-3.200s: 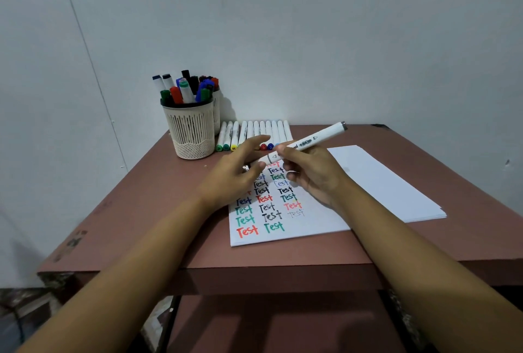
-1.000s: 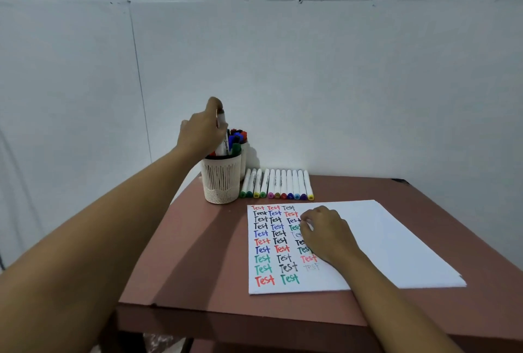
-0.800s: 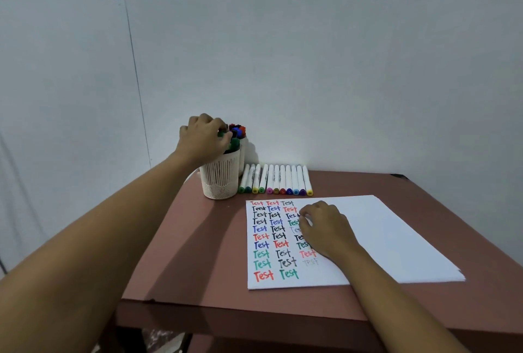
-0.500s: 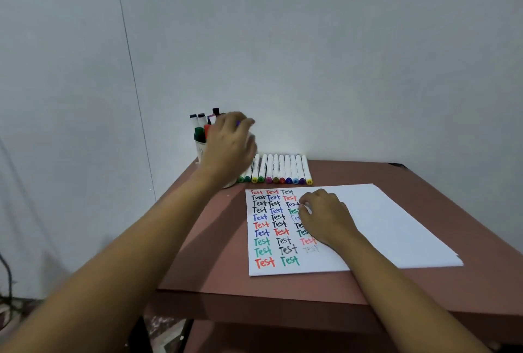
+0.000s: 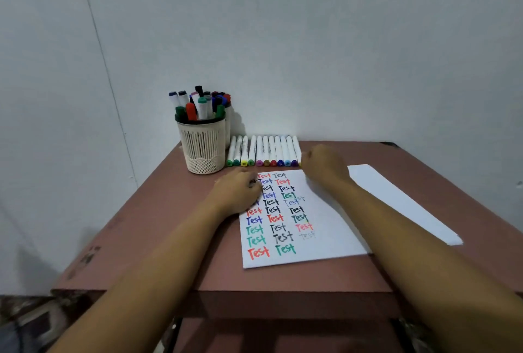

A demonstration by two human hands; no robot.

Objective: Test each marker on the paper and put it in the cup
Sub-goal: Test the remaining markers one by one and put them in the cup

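Observation:
A cream slotted cup [image 5: 202,151] stands at the table's back left and holds several capped markers [image 5: 198,104]. To its right, several white markers [image 5: 263,151] lie in a row with their coloured caps toward me. A white paper sheet [image 5: 325,225] covered with coloured "Test" words lies in front of the row. My left hand [image 5: 236,195] rests on the sheet's top left corner and holds nothing. My right hand [image 5: 322,167], blurred, has its fingers curled over the cap end of the rightmost marker [image 5: 296,146]. Any grip on that marker is hidden.
The brown table [image 5: 158,225] stands in a corner, with white walls behind and to the left. A second cup [image 5: 227,129] of markers is half hidden behind the first. The table's front edge is close to me, and the floor shows below on the left.
My left hand let a marker go in the cup, then came down onto the paper's top left corner. My right hand left the paper and moved up to the right end of the marker row.

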